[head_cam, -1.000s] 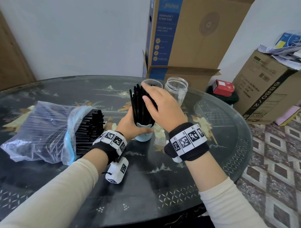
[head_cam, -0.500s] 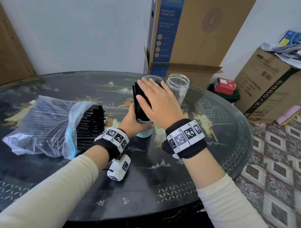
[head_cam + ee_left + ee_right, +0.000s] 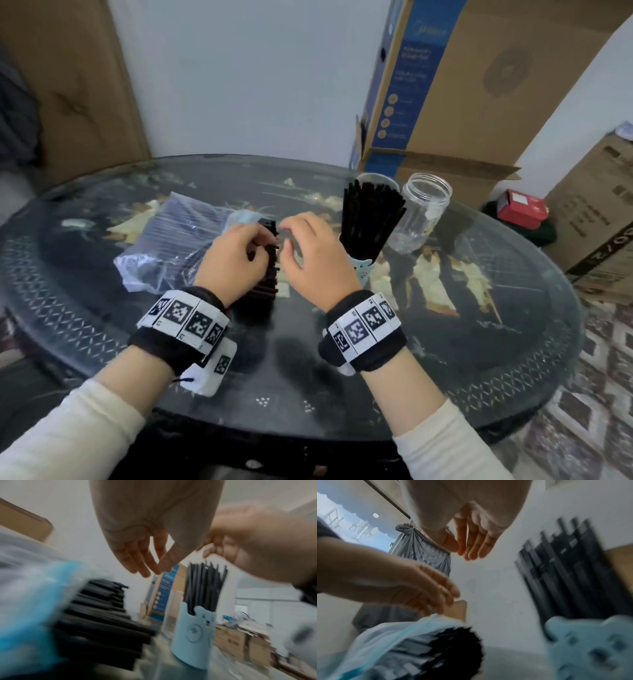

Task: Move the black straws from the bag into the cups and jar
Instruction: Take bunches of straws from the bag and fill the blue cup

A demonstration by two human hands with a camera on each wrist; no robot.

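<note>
A clear plastic bag lies on the table with a stack of black straws sticking out of its blue-rimmed mouth. My left hand hovers over the stack with loose fingers and holds nothing, as the left wrist view shows. My right hand hangs just right of the straw ends, fingers straight and empty. A light-blue bear cup to the right holds a bunch of upright straws. Behind it stand a clear cup and a clear jar.
The round dark glass table has its edge close to me and at the right. Large cardboard boxes stand behind the table, with another box and a red box on the floor at the right.
Both hands have let go of the blue cup and its straws and moved left to the bag's mouth. The straws in the cup now stand fanned out on their own.
</note>
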